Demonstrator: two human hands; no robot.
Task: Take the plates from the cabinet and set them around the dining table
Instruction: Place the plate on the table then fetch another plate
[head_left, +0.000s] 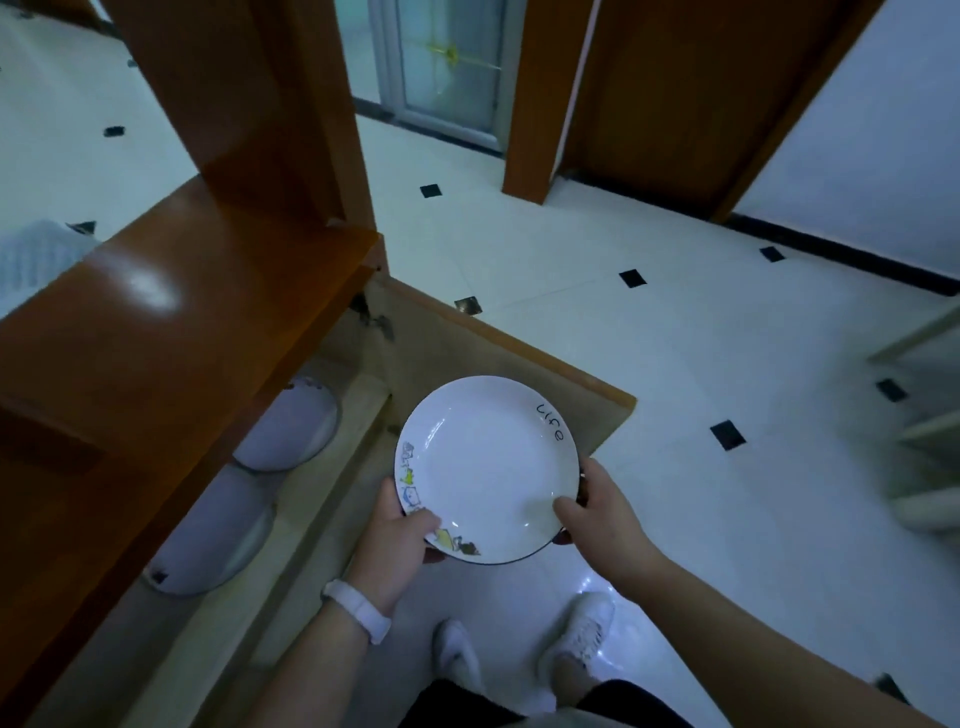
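**One plate out, two in the cabinet**

You hold a white plate about level, just in front of the open cabinet. It is round and shallow with a thin dark rim. Small coloured cartoon figures run along its left edge, and the word "life" is written at its upper right. Your left hand grips the near-left edge, thumb on top, and your right hand grips the near-right edge the same way. Inside the cabinet, a second plate and a third plate sit side by side, both white with dark rims and partly hidden under the cabinet's top.
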